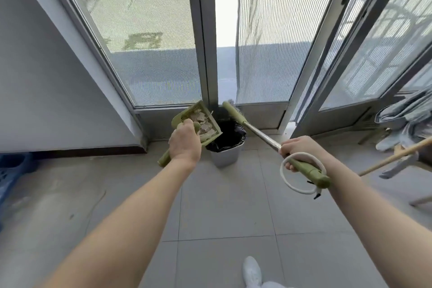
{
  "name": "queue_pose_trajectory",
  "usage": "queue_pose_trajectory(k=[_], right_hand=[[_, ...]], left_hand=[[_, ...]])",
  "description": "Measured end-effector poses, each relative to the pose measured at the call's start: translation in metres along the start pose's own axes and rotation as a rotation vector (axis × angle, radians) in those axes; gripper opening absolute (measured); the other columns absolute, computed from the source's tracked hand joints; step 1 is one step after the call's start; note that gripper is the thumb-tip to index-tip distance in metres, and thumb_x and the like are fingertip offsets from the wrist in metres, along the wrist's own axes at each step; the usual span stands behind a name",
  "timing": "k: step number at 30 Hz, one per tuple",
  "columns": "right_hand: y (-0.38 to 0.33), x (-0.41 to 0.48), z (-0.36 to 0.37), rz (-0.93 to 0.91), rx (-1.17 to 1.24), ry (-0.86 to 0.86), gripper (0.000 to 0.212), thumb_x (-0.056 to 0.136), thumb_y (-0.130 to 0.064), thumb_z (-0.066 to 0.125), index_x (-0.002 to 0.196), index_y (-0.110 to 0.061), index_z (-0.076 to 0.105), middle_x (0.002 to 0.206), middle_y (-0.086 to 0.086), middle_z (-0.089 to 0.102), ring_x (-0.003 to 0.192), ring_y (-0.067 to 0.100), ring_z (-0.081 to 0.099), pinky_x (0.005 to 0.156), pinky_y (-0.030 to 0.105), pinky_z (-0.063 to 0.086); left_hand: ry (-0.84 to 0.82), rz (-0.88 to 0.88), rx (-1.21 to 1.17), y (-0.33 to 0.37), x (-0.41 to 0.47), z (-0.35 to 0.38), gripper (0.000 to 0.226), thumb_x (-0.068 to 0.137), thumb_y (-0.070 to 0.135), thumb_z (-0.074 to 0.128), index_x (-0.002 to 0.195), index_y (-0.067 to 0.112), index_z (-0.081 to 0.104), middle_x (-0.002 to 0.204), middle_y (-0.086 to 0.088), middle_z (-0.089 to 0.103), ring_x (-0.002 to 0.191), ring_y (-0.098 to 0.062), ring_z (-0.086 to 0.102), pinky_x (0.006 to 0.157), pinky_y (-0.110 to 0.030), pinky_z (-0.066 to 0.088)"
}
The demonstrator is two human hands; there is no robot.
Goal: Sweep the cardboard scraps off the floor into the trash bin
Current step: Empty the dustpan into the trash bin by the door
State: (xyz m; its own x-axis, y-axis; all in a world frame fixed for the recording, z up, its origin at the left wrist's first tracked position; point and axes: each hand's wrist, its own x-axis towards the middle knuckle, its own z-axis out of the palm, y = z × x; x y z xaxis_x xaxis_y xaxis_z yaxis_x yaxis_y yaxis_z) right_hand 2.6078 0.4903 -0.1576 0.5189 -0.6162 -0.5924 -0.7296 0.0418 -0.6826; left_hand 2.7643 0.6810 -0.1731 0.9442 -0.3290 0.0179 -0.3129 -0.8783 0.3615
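My left hand (pixel 184 142) grips the handle of a green dustpan (pixel 187 112), held in the air and tilted beside the trash bin (pixel 228 155). Brown cardboard scraps (pixel 203 121) lie inside the pan. The bin is grey with a black liner and stands on the floor against the door frame, just right of the pan. My right hand (pixel 298 147) holds the green broom handle (pixel 306 168) with its white loop cord. The metal shaft runs up-left to the broom head (pixel 230 106), raised above the bin's far rim.
Glass doors and a mesh screen stand behind the bin. A blue crate (pixel 10 173) sits at the left edge. A wooden pole (pixel 395 156) and grey cloth (pixel 406 114) are at the right. My white shoe (pixel 252 271) rests on the grey floor tiles.
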Motion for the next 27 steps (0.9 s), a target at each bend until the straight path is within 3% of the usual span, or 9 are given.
queue_pose_trajectory(k=[5, 10, 14, 19, 24, 27], right_hand=[[0.006, 0.025, -0.012, -0.014, -0.004, -0.033, 0.02, 0.085, 0.001, 0.056, 0.072, -0.013, 0.053, 0.056, 0.009, 0.054, 0.041, 0.018, 0.049, 0.039, 0.017, 0.041], [0.009, 0.035, -0.009, 0.018, -0.026, -0.046, 0.022, 0.084, 0.003, 0.056, 0.072, -0.015, 0.053, 0.057, 0.01, 0.054, 0.03, 0.015, 0.049, 0.032, 0.017, 0.04], [0.011, 0.045, -0.005, 0.043, -0.008, -0.107, 0.025, 0.084, 0.01, 0.053, 0.065, -0.005, 0.055, 0.056, 0.013, 0.051, 0.028, 0.018, 0.05, 0.031, 0.017, 0.04], [0.028, 0.043, 0.006, 0.076, 0.026, -0.104, 0.017, 0.085, 0.002, 0.056, 0.076, -0.011, 0.053, 0.059, 0.01, 0.053, 0.025, 0.011, 0.047, 0.03, 0.015, 0.039], [0.035, 0.037, 0.007, 0.007, -0.09, -0.189, 0.025, 0.085, 0.012, 0.054, 0.067, -0.005, 0.056, 0.057, 0.006, 0.052, 0.038, 0.019, 0.054, 0.032, 0.02, 0.042], [0.037, 0.036, 0.004, -0.004, -0.075, -0.163, 0.028, 0.084, 0.013, 0.055, 0.064, -0.006, 0.057, 0.045, -0.001, 0.054, 0.041, 0.021, 0.053, 0.033, 0.02, 0.043]], left_hand=[[-0.056, 0.095, 0.121, 0.016, 0.003, 0.024, 0.02, 0.098, 0.013, 0.043, 0.116, 0.006, 0.051, 0.117, -0.014, 0.058, 0.106, -0.034, 0.059, 0.082, -0.041, 0.046], [-0.076, 0.114, 0.184, 0.023, 0.002, 0.032, 0.022, 0.099, 0.014, 0.042, 0.119, 0.007, 0.048, 0.12, -0.011, 0.057, 0.108, -0.031, 0.059, 0.083, -0.039, 0.047], [-0.085, 0.122, 0.186, 0.025, 0.003, 0.033, 0.021, 0.099, 0.013, 0.042, 0.118, 0.007, 0.049, 0.12, -0.011, 0.057, 0.108, -0.031, 0.059, 0.082, -0.04, 0.047], [-0.096, 0.136, 0.191, 0.026, -0.007, 0.039, 0.02, 0.099, 0.013, 0.042, 0.117, 0.007, 0.049, 0.119, -0.011, 0.057, 0.106, -0.031, 0.06, 0.081, -0.04, 0.048], [-0.103, 0.146, 0.194, 0.021, -0.015, 0.039, 0.021, 0.1, 0.013, 0.041, 0.119, 0.008, 0.048, 0.118, -0.01, 0.057, 0.105, -0.031, 0.059, 0.081, -0.04, 0.047], [-0.117, 0.157, 0.195, 0.016, -0.019, 0.037, 0.021, 0.099, 0.013, 0.041, 0.118, 0.007, 0.048, 0.117, -0.01, 0.056, 0.105, -0.031, 0.059, 0.08, -0.039, 0.046]])
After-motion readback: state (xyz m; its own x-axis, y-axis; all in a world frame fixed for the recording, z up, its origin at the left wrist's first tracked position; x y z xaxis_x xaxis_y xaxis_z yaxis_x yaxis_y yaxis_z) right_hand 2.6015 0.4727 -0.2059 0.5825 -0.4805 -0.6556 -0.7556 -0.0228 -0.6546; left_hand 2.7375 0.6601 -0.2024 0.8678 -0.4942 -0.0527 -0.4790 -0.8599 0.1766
